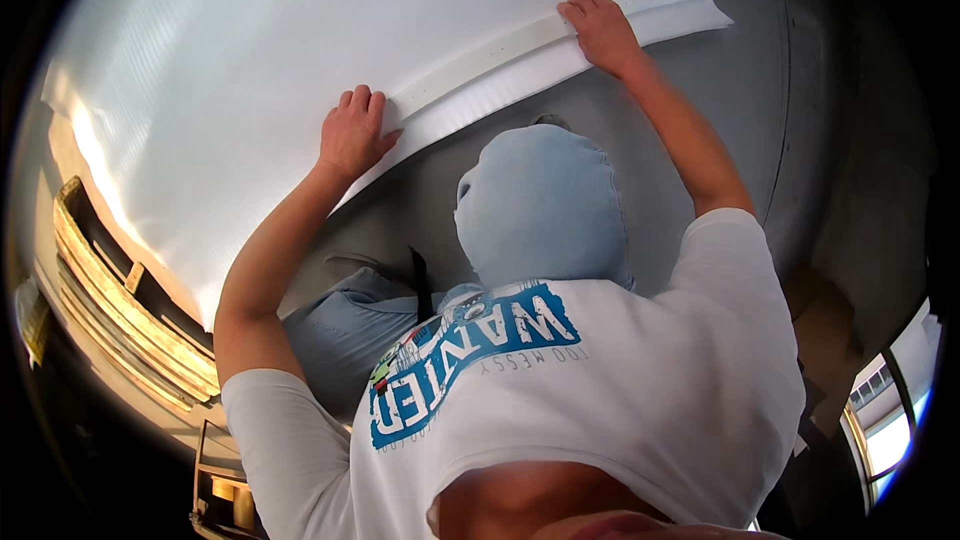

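A large white sheet [240, 70], with fine ribbing at its left, spreads out in front of me. Along its near edge lies a long, flat white strip [480, 61], like a straightedge. My left hand [355, 132] is closed at the strip's left end, fingers curled and thumb pointing toward the near edge. Farther right, my right hand [603, 35] is closed over the strip, fingertips at its far side. The undersides of both hands are hidden, as is the strip beneath the right one.
Dark grey floor [710, 110] shows beyond the sheet's near edge and right corner. My bent knee [545, 205] in pale blue jeans is close to that edge. Wooden pallets [140, 300] stand at the left, beside the sheet. A bright window-like opening [890, 435] shows at lower right.
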A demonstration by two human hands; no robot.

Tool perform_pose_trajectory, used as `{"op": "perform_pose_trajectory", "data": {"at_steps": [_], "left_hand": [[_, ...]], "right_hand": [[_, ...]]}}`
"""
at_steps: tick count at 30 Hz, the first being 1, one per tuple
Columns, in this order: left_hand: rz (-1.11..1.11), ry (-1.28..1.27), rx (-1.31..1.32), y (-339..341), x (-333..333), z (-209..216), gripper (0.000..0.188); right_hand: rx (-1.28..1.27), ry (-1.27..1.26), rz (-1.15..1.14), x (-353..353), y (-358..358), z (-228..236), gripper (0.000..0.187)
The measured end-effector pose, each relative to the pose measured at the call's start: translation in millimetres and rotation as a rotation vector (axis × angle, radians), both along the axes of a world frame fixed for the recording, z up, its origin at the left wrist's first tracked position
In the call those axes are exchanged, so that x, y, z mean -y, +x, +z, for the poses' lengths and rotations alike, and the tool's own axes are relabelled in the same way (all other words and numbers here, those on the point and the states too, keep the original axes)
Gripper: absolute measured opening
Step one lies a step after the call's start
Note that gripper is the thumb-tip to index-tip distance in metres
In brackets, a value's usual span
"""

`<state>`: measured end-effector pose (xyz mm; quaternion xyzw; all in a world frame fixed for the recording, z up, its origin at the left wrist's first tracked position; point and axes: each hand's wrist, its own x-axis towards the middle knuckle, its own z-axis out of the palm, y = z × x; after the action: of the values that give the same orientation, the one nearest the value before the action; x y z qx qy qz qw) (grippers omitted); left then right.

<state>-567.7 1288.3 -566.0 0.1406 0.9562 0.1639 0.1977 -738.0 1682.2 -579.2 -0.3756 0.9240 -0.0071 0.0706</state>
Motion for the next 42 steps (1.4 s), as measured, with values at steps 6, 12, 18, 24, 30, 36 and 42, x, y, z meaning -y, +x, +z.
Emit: {"op": "perform_pose_trajectory", "data": {"at_steps": [6,12,18,24,30,36,42], "left_hand": [[0.062,0.014,-0.001,26.8,31.2,-5.8,0.042],[0.093,0.079,0.086,37.9,41.2,-11.9,0.038],[0.074,0.053,0.132,38.6,41.3,-13.3,0.044],[0.013,0.095,0.096,34.8,37.6,-11.1,0.043],[-0.023,0.127,0.075,37.4,48.4,-15.8,0.037],[-0.050,-0.065,0.304,39.1,74.5,-21.0,0.030],[-0.036,0.119,0.125,71.3,82.2,-11.5,0.023]], "right_hand": [[0.113,0.092,0.085,-4.4,-17.7,7.6,0.041],[0.185,0.141,0.127,-7.6,-19.4,7.0,0.042],[0.236,0.145,0.161,-8.0,-18.7,17.8,0.042],[0.237,0.171,0.183,-7.0,-10.7,23.4,0.041],[0.253,0.170,0.147,-4.7,-8.8,21.7,0.042],[0.304,0.185,0.111,-4.0,-7.0,25.2,0.043],[0.298,0.186,0.109,1.5,-5.6,26.3,0.044]]}}
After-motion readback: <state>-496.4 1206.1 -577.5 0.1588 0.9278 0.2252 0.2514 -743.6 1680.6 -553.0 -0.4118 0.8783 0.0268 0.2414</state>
